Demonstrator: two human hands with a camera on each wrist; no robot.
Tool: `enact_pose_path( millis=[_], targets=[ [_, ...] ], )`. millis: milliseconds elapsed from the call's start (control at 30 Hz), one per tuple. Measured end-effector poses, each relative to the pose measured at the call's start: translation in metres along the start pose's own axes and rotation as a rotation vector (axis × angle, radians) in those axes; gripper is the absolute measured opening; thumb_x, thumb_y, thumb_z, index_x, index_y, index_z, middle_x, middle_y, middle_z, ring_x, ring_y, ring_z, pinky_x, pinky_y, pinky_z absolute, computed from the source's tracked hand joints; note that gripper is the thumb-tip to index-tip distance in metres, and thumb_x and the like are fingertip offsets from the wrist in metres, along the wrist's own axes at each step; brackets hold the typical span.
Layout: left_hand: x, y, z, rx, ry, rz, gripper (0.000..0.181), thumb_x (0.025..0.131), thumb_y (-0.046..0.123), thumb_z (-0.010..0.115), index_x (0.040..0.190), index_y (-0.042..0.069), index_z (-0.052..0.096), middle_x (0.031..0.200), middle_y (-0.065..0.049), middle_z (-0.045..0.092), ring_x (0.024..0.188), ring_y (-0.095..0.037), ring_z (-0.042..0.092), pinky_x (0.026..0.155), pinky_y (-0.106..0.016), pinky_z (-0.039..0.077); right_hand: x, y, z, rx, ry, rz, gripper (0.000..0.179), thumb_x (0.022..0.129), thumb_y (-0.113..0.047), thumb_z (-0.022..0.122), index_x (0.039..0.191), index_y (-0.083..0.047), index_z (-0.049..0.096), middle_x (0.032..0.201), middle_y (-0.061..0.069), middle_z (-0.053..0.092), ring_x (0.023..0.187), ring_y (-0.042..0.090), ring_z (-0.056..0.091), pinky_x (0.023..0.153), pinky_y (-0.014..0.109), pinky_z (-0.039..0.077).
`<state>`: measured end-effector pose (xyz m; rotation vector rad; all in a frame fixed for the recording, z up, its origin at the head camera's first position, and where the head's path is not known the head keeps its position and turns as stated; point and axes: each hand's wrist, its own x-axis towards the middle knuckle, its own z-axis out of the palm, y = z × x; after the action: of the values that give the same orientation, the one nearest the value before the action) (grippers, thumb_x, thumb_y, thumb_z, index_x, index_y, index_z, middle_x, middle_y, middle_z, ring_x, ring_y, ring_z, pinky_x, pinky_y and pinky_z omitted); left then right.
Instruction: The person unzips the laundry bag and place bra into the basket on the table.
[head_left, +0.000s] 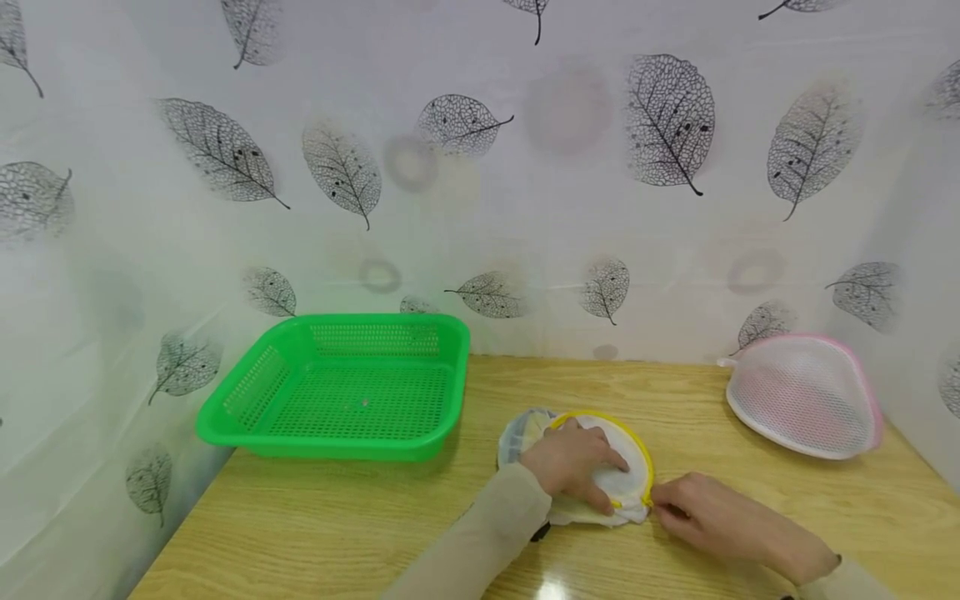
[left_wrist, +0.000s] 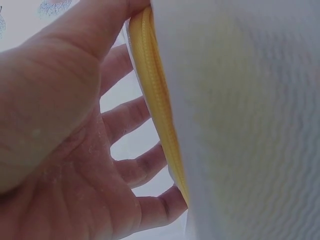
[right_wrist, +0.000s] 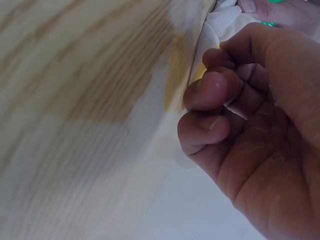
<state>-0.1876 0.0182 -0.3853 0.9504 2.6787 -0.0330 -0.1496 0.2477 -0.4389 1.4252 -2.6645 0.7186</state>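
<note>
A white mesh laundry bag [head_left: 621, 442] with a yellow zipper [head_left: 647, 457] round its top lies on the wooden table. My left hand [head_left: 576, 462] rests on its top, fingers spread and touching the cover; the left wrist view shows them beside the yellow zipper [left_wrist: 159, 105]. At the bag's near right corner, my right hand [head_left: 708, 512] pinches the end of the zipper with thumb and curled fingers. Whether it grips a zipper pull there is hidden. Something pale yellow shows through the mesh side [left_wrist: 225, 100], too blurred to name.
A green plastic basket [head_left: 442, 442] with slotted sides stands at the left. Against the back right lies a white and pink mesh bag [head_left: 802, 396]. Behind the wooden table [head_left: 300, 525] hangs a pale curtain [head_left: 510, 217] printed with leaves.
</note>
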Motion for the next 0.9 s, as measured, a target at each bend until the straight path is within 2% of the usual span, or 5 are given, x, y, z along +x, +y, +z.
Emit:
enact_pose_path(
  millis=[200,400,633,767,900],
  targets=[
    [0.000,0.000,-0.001,-0.013,0.007,0.006,0.059,0.080,0.058,0.082,0.135,0.051,0.061,0.132,0.021,0.059,0.114,-0.013,0.052,0.089,-0.036,0.050,0.001,-0.002,-0.001,0.007,0.000,0.039,0.033,0.090,0.001,0.066,0.072,-0.022,0.051,0.066,-0.023,0.036,0.061,-0.016,0.028,0.050,0.008,0.028],
    [-0.001,-0.009,0.002,-0.177,0.070,0.082,0.063,0.086,0.058,0.076,0.143,0.041,0.057,0.145,0.016,0.054,0.129,-0.012,0.051,0.102,-0.031,0.049,0.004,-0.007,-0.007,-0.081,0.003,0.260,0.033,0.093,-0.007,0.065,0.071,-0.026,0.049,0.065,-0.023,0.034,0.058,-0.011,0.031,0.051,0.015,0.032],
    [-0.026,-0.037,0.001,-0.448,0.310,0.122,0.036,0.103,0.031,0.061,0.138,0.021,0.064,0.135,0.002,0.065,0.121,-0.011,0.062,0.100,-0.024,0.050,0.009,-0.010,-0.015,-0.303,0.079,0.527,0.025,0.094,-0.012,0.067,0.074,-0.020,0.054,0.064,-0.013,0.044,0.055,0.000,0.034,0.049,0.021,0.031],
    [-0.043,-0.051,0.008,-0.584,0.471,0.023,0.025,0.101,0.014,0.061,0.125,0.010,0.070,0.112,-0.004,0.071,0.095,-0.010,0.066,0.083,-0.020,0.053,0.010,-0.009,-0.015,-0.432,0.284,0.412,0.019,0.082,-0.007,0.079,0.085,-0.016,0.063,0.074,-0.012,0.052,0.059,0.000,0.040,0.049,0.019,0.034],
    [-0.051,-0.060,0.019,-0.716,0.486,-0.079,0.026,0.100,0.015,0.060,0.122,0.005,0.069,0.104,-0.006,0.072,0.090,-0.013,0.065,0.079,-0.026,0.054,0.021,-0.018,-0.010,-0.366,0.450,0.149,0.022,0.082,-0.007,0.081,0.092,-0.018,0.065,0.089,-0.013,0.058,0.075,0.002,0.054,0.061,0.014,0.044]
  ],
)
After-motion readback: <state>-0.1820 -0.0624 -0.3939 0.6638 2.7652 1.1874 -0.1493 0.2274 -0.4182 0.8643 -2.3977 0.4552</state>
